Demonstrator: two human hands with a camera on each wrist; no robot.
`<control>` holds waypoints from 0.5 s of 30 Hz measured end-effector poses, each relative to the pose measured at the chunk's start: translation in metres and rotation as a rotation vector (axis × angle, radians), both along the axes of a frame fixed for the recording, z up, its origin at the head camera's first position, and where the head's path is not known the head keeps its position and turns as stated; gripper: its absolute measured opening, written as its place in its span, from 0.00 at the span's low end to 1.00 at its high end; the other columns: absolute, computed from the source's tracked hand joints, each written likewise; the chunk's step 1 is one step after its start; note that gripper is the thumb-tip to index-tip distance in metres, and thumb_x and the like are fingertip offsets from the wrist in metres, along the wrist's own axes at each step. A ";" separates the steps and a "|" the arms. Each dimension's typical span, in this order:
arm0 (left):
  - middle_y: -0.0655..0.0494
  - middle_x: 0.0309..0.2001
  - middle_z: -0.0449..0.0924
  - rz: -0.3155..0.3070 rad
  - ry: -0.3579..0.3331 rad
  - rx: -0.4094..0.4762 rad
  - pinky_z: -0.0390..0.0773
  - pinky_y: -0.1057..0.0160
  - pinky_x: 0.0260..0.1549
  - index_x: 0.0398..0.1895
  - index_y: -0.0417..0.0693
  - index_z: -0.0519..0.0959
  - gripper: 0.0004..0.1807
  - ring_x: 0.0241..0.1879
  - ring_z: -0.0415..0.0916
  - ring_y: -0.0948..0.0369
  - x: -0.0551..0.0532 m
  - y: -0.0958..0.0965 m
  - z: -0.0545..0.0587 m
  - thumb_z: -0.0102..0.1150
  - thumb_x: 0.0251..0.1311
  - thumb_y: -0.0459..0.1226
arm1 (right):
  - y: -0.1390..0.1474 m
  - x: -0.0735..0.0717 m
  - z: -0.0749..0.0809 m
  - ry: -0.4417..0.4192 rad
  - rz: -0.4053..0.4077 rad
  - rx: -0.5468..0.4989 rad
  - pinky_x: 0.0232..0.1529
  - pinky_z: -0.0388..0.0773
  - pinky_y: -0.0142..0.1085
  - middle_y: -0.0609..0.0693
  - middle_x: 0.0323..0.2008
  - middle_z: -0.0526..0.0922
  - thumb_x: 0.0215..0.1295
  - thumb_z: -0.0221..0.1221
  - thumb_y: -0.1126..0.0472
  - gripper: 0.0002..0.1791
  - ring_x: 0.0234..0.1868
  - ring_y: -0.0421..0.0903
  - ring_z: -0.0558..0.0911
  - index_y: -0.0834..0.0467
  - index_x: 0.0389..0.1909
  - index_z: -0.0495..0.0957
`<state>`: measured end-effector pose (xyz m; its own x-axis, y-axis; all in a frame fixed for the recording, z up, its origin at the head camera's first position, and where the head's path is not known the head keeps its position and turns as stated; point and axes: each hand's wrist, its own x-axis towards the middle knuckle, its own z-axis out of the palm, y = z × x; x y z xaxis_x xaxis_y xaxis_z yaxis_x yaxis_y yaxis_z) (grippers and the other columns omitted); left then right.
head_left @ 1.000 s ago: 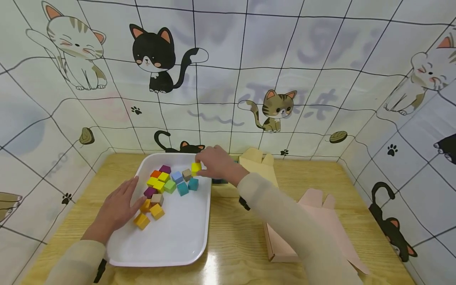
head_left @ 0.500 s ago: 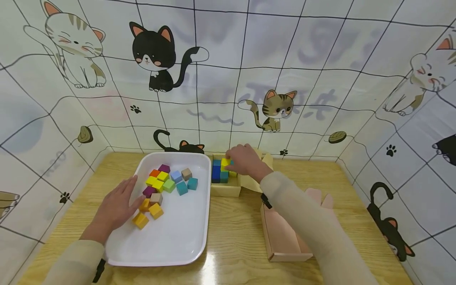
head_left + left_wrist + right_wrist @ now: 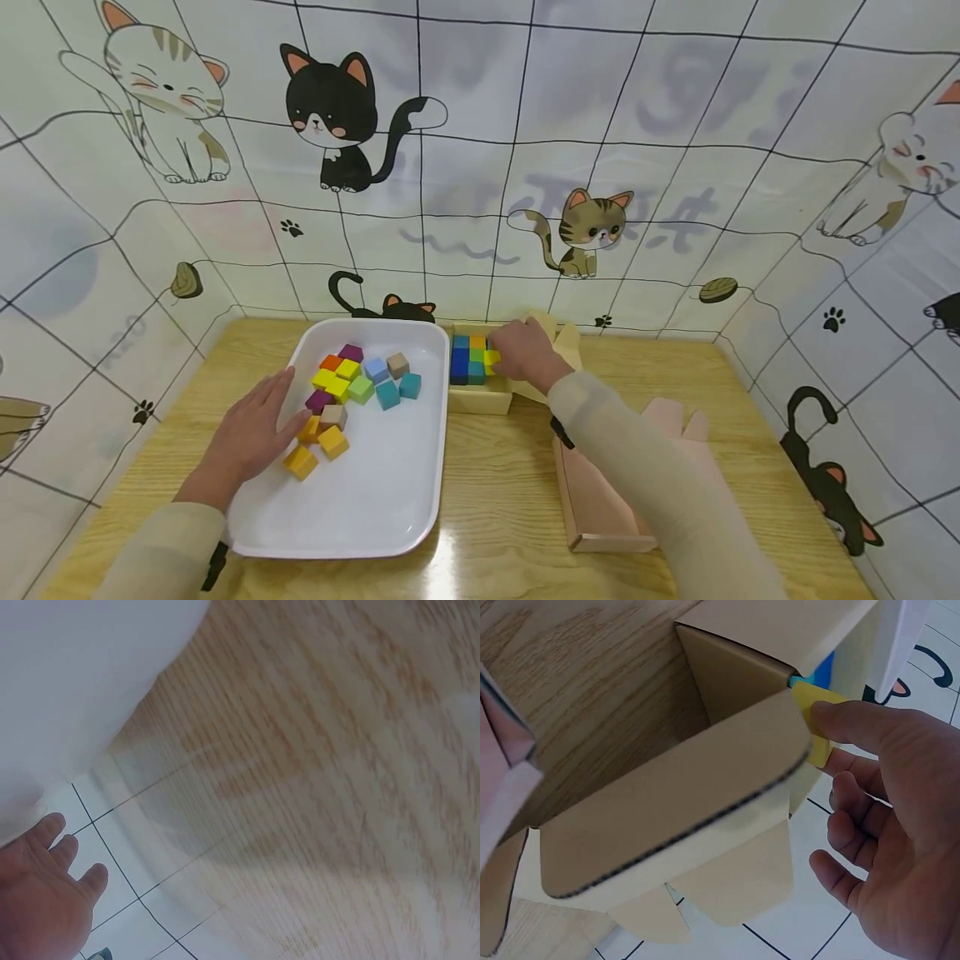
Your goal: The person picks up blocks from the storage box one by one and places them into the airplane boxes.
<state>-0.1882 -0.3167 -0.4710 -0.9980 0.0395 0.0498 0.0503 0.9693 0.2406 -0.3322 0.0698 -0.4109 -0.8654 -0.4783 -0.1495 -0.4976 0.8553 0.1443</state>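
Note:
My right hand (image 3: 521,352) is at the yellow cardboard box (image 3: 480,403) at the back. Between its thumb and index finger it pinches a yellow cube (image 3: 814,724), at the right end of the cubes inside. Blue (image 3: 460,367), teal, green and orange cubes fill the left of that box. My left hand (image 3: 253,425) rests with straight fingers on the left rim of the white tray (image 3: 367,508). Several loose cubes lie in the tray, among them teal (image 3: 387,394), light green (image 3: 361,389), purple (image 3: 319,402) and orange-yellow (image 3: 302,461) ones.
An open pink cardboard box (image 3: 600,508) stands at the front right, below my right forearm. The yellow box's lid flaps (image 3: 675,802) stick out to its right. A cat-printed sheet (image 3: 480,167) rises behind the wooden table (image 3: 495,475).
My right hand has carried the yellow cube from the tray's upper right corner rightward and down into the yellow box. The left hand has stayed on the tray's rim.

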 end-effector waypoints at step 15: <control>0.35 0.75 0.51 0.007 -0.017 0.007 0.53 0.28 0.65 0.79 0.49 0.41 0.48 0.72 0.49 0.34 -0.003 -0.002 -0.004 0.51 0.65 0.57 | 0.003 0.000 -0.025 0.074 0.010 0.048 0.36 0.62 0.39 0.44 0.18 0.69 0.60 0.65 0.48 0.19 0.28 0.46 0.72 0.51 0.17 0.71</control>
<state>-0.1910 -0.3190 -0.4748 -0.9989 0.0320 0.0336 0.0393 0.9680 0.2480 -0.3326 0.0725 -0.4362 -0.8704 -0.4803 -0.1083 -0.4921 0.8417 0.2222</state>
